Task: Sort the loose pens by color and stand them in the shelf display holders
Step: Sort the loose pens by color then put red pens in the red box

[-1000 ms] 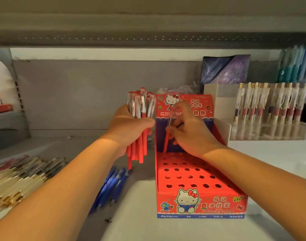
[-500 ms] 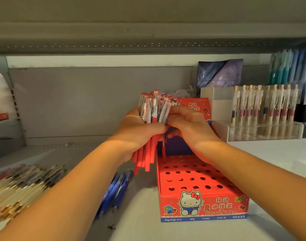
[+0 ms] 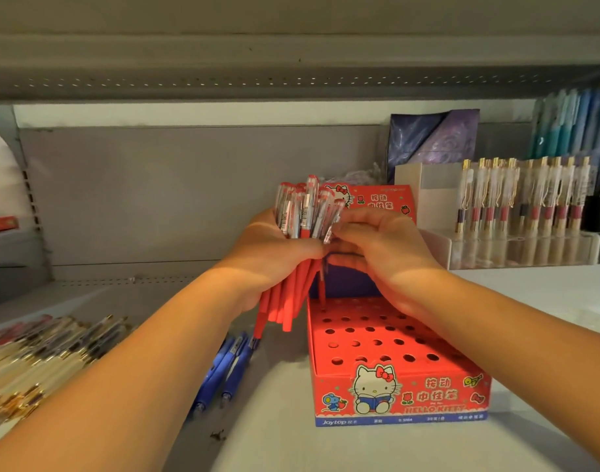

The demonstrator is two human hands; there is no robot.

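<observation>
The shelf (image 3: 530,301) spreads pale beneath both grips, its grey back panel rising behind them. Directly under the right grip sits the red Hello Kitty display holder (image 3: 394,386), its perforated top full of empty holes, with one red pen (image 3: 322,284) standing upright in the back row just below that hand. Behind and to the right of the right grip stands a clear display rack (image 3: 516,247) lined with gold-clipped pens. Far to the left of the left grip lies a loose heap of cream and gold pens (image 3: 36,356). The left hand (image 3: 274,253) is closed around a bundle of red pens (image 3: 302,216), caps up, red barrels hanging below the fist. The right hand (image 3: 383,247) touches the bundle, fingers curled against its caps; whether it pinches a pen I cannot tell. Below the left grip lie several blue pens (image 3: 230,366).
</observation>
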